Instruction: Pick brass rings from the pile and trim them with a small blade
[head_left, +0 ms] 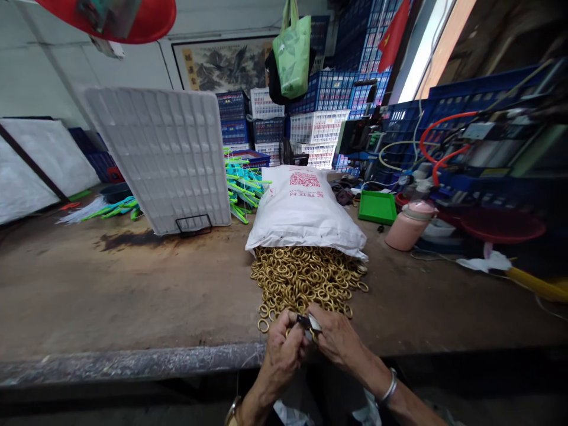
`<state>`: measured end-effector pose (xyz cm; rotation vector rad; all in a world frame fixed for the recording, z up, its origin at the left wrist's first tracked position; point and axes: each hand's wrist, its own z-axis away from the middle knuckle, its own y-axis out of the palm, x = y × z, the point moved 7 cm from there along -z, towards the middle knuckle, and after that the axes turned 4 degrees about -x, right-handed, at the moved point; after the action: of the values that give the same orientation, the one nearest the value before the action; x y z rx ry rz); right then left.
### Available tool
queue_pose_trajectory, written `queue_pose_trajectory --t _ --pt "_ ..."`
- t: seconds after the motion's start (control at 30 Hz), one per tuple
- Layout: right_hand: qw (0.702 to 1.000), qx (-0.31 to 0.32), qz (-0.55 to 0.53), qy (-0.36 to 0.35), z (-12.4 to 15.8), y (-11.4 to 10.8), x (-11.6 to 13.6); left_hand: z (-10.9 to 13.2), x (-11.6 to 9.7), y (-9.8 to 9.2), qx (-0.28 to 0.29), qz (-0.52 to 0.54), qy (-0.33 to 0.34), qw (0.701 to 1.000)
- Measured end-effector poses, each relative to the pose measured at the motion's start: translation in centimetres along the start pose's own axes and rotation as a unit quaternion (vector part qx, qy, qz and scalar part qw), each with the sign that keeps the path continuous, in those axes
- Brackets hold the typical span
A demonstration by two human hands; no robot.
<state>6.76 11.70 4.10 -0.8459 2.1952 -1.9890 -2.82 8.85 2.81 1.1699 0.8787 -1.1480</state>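
Note:
A heap of brass rings (pixel 306 278) spills from the open mouth of a white sack (pixel 305 213) lying on the brown worktable (pixel 133 290). Both hands meet at the table's near edge, just in front of the heap. My left hand (pixel 281 349) is closed, its fingers pinching a small dark and silver metal piece (pixel 307 322). Against the same piece press the curled fingers of my right hand (pixel 337 340). A metal bracelet is on the right wrist, a watch on the left.
A white moulded tray (pixel 164 154) leans upright at the back left, with green plastic parts (pixel 242 183) beside it. To the right are a green tray (pixel 377 207), a pink bottle (pixel 406 228), a red basin (pixel 501 228) and a machine with hoses. Blue and white crates stack behind.

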Motion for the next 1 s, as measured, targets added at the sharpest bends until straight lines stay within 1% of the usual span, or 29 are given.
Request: queue_pose_trajectory --t 0.07,0.13,0.2,0.27,0.33,0.43,0.5,0.6,0.67,0.73,0.87,0.93,1.0 --pt "0.999 -0.005 0.024 0.021 -0.3 -0.3 -1.1 0.5 0.0 0.1 0.023 0.009 -0.008 1.0" --pt "0.996 -0.016 0.049 0.074 -0.5 -0.8 -3.1 1.0 0.0 0.4 0.06 0.026 -0.014 0.998" --pt "0.991 -0.044 0.054 0.118 -0.4 -1.4 -5.3 1.4 0.2 0.5 0.088 0.059 -0.026 0.994" --pt "0.985 -0.082 0.034 0.147 0.1 -2.0 -7.4 1.5 0.8 0.2 0.088 0.097 -0.048 0.99" --pt "0.978 -0.118 -0.003 0.172 0.9 -2.2 -9.4 1.6 1.7 -0.2 0.075 0.123 -0.072 0.987" --pt "0.964 -0.157 -0.068 0.205 2.6 -1.7 -11.7 1.8 2.5 -0.8 0.069 0.142 -0.083 0.984" --pt "0.954 -0.174 -0.091 0.228 3.6 -1.2 -12.9 2.2 2.8 -1.0 0.069 0.151 -0.087 0.982" --pt "0.944 -0.19 -0.097 0.253 4.6 -0.8 -13.8 2.9 3.0 -0.8 0.067 0.148 -0.102 0.981" --pt "0.94 -0.196 -0.1 0.26 4.9 -0.8 -14.0 3.3 3.4 -0.3 0.074 0.143 -0.111 0.981" --pt "0.939 -0.198 -0.104 0.26 4.9 -0.8 -14.1 3.7 4.2 0.4 0.088 0.143 -0.126 0.978" --pt "0.941 -0.193 -0.105 0.256 4.8 -0.5 -14.3 4.4 7.3 1.8 0.111 0.136 -0.183 0.967" --pt "0.944 -0.189 -0.106 0.249 4.9 -0.2 -14.4 4.5 9.3 2.1 0.1 0.119 -0.223 0.962" --pt "0.947 -0.184 -0.108 0.24 5.0 0.2 -14.3 4.1 11.6 2.1 0.071 0.097 -0.265 0.957"
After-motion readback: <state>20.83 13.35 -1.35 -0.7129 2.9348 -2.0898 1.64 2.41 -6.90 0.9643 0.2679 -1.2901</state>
